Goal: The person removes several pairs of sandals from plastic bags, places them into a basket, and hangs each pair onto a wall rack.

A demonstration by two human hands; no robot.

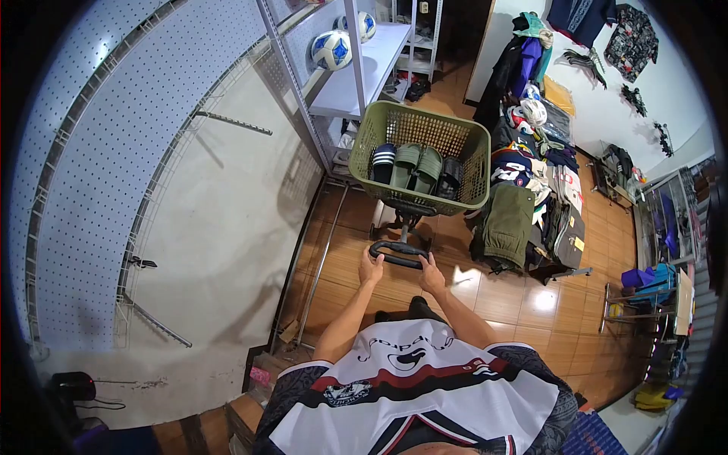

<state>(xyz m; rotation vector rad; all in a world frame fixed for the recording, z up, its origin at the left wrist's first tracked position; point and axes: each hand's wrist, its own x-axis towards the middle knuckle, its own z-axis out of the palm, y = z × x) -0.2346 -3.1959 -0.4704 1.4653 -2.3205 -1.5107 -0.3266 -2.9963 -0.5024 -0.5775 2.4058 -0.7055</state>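
Note:
Both my hands grip the black handle of a wheeled trolley in front of me. My left hand is closed round its left end, and my right hand round its right end. An olive-green plastic basket with perforated walls sits just beyond the handle. Inside it lie several slide sandals: a dark one with white stripes, a green pair and a black one. The trolley's wheels are mostly hidden under the basket.
Metal shelving with two footballs stands ahead on the left, beside a pegboard wall. Folded clothes, among them olive trousers, cover a low table close on the basket's right. Tiled floor runs between.

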